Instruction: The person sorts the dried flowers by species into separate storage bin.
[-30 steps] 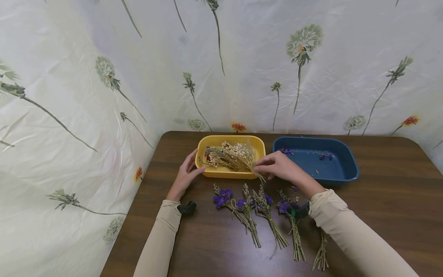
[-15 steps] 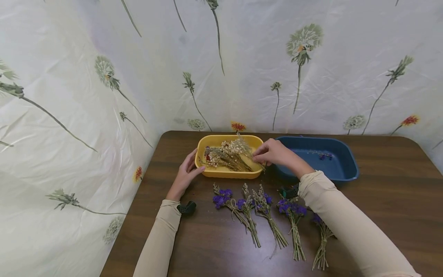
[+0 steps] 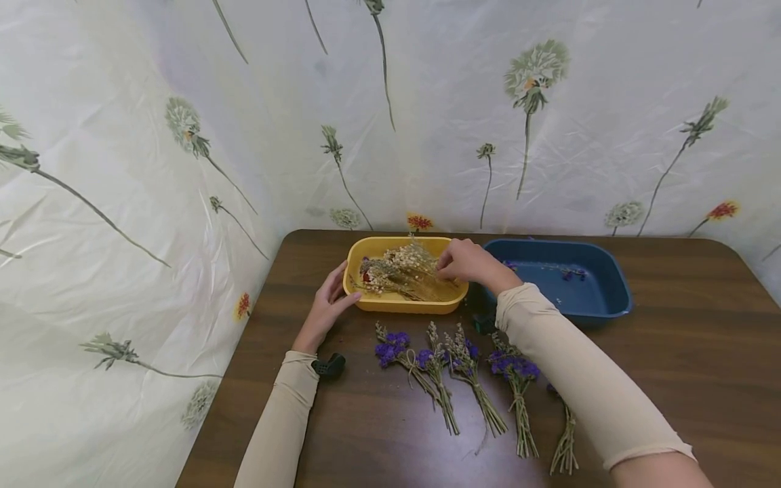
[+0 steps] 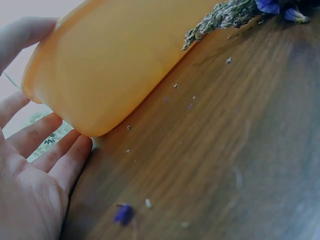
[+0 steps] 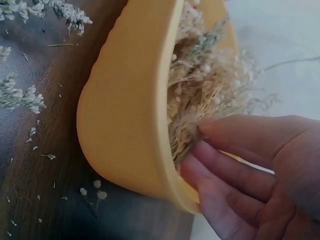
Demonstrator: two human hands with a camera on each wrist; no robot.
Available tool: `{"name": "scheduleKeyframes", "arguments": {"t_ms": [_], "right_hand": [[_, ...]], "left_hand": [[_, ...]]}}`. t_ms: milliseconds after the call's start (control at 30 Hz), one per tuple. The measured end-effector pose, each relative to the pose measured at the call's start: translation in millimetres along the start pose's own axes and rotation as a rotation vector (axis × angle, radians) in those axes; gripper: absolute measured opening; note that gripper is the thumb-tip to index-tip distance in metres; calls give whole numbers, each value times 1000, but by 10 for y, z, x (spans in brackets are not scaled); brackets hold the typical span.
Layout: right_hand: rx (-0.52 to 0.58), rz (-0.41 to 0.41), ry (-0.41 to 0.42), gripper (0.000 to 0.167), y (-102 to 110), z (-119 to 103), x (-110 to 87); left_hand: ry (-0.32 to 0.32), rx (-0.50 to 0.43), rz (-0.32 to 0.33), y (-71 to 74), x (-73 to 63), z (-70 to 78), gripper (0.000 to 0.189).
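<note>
A yellow plastic tub (image 3: 409,307) stands near the table's back edge, with dried flowers inside. My left hand (image 3: 326,305) rests against its left end, thumb at the front rim. In the left wrist view that hand's fingers (image 4: 70,160) are spread and fairly straight against the wall. At the tub's right end, my right hand (image 3: 470,263) pinches the stems of a dried flower bunch (image 3: 411,259) between thumb and fingers. Pale blossoms (image 5: 225,75) of this bunch spread inside the tub in the right wrist view; part of the stems is hidden by the hand.
A blue tub (image 3: 586,291) with a few purple bits stands to the right. Several tied bunches with purple flowers (image 3: 515,366) lie in front of the tubs; my right sleeve partly covers the rightmost. Flower crumbs (image 4: 124,214) dot the wooden table (image 3: 354,434). A printed curtain (image 3: 427,102) hangs behind.
My right hand has moved left and back over the yellow tub with the dried flower bunch. The stems that hung over the front rim now lie inside it. My left hand stays put.
</note>
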State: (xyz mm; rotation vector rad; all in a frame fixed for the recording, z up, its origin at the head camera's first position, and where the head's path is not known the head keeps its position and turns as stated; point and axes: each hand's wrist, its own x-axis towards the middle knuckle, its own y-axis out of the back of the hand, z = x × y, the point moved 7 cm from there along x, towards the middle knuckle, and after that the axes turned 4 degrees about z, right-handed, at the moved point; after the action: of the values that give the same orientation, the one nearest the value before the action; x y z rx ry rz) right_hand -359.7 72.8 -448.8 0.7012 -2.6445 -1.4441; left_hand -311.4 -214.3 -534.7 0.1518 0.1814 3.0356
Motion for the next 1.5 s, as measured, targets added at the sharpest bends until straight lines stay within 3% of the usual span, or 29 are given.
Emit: {"name": "scheduleKeyframes", "arguments": {"t_ms": [167,333,667,833,1067,1500], "right_hand": [[-82,40,-29,15,-23,3,82],[-72,72,-45,19,-67,8,140],[-105,-1,13,19,-280,-116,187],[-61,-52,36,13,-356,-161,190],[37,-91,61,20,-401,-250,131],[100,-78,78,27,-240,-224,58]], "left_hand": [[10,3,6,-5,6,1,72],[7,2,6,-17,10,5,72],[13,-16,-6,-18,-18,4,73],[14,-15,-15,-20,-29,13,73],[-5,-5,-18,-18,-21,11,72],[-8,-9,-13,-15,-21,15,72]]}}
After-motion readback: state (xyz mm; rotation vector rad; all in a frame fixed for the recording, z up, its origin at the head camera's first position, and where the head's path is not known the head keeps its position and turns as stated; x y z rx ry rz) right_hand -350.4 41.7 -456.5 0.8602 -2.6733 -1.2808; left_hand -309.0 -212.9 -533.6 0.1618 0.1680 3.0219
